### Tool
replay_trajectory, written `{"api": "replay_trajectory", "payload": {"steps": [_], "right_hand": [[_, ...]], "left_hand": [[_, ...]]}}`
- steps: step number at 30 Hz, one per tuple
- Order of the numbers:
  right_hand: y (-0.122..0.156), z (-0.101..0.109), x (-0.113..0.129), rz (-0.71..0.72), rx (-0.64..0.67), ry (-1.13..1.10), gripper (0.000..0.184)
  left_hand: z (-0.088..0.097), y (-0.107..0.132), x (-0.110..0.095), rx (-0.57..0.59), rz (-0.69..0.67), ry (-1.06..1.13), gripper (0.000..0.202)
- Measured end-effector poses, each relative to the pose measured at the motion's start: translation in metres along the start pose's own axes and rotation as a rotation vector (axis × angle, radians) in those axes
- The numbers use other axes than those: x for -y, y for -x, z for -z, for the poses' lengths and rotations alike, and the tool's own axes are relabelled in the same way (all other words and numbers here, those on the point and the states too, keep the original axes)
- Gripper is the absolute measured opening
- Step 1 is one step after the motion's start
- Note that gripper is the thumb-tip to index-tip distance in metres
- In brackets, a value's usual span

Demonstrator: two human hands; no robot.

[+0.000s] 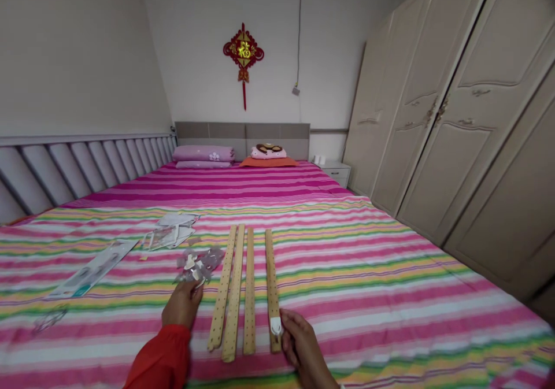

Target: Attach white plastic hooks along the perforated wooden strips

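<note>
My left hand (182, 304) is pinched on a small white piece (199, 284), apparently an adhesive hook, at the near edge of a heap of clear plastic and white hooks (195, 265). My right hand (303, 343) is closed at the right edge of a wooden strip (271, 273) dotted with small holes, fingertips against its near end. A white adhesive hook (276, 326) sits on that end, beside my right fingertips. To its left lie three similar strips: one wooden strip (249, 291), a middle strip (235, 296) and a leftmost strip (222, 291), lengthwise and roughly parallel.
Clear packets with white cards (171, 231) lie beyond the heap. Farther left are a long clear package (95, 269) and a crumpled clear piece (51, 318). Everything rests on a striped bedsheet (368, 296). A slatted rail (87, 166) borders the left; wardrobes (433, 100) stand right.
</note>
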State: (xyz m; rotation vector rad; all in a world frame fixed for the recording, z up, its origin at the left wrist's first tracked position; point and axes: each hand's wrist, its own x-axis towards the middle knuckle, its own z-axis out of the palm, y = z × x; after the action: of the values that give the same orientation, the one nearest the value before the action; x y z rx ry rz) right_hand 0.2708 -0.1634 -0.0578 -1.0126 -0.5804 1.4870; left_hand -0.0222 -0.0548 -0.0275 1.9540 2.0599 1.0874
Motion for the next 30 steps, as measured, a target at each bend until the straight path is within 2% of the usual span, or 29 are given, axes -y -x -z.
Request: {"api": "replay_trajectory", "payload": {"steps": [4, 9, 14, 18, 20, 25, 28, 30], "right_hand": [[-0.003, 0.002, -0.002, 0.003, 0.014, -0.003, 0.062], [-0.003, 0.003, -0.002, -0.020, -0.006, -0.015, 0.066], [-0.001, 0.002, -0.001, -0.009, 0.016, -0.030, 0.061], [0.001, 0.002, 0.000, 0.000, 0.034, -0.025, 0.062], [0.001, 0.003, 0.000, -0.001, 0.042, -0.024, 0.063], [0.001, 0.002, 0.008, 0.001, -0.013, -0.015, 0.061], [0.006, -0.007, 0.027, 0.083, -0.045, 0.025, 0.054], [0.012, -0.018, 0.042, 0.160, -0.009, 0.067, 0.047]], "left_hand": [[0.006, 0.000, -0.001, -0.038, 0.032, 0.086, 0.034], [0.021, 0.009, -0.013, -0.138, 0.246, 0.305, 0.043], [0.025, 0.015, -0.027, -0.148, 0.343, 0.474, 0.037], [0.023, 0.020, -0.040, -0.092, 0.683, 0.876, 0.017], [0.024, 0.022, -0.051, -0.071, 0.776, 1.093, 0.007], [0.027, 0.035, -0.091, 0.071, 0.775, 1.285, 0.009], [0.023, 0.051, -0.117, 0.190, 0.756, 1.362, 0.007], [0.017, 0.064, -0.134, 0.277, 0.751, 1.383, 0.008]]}}
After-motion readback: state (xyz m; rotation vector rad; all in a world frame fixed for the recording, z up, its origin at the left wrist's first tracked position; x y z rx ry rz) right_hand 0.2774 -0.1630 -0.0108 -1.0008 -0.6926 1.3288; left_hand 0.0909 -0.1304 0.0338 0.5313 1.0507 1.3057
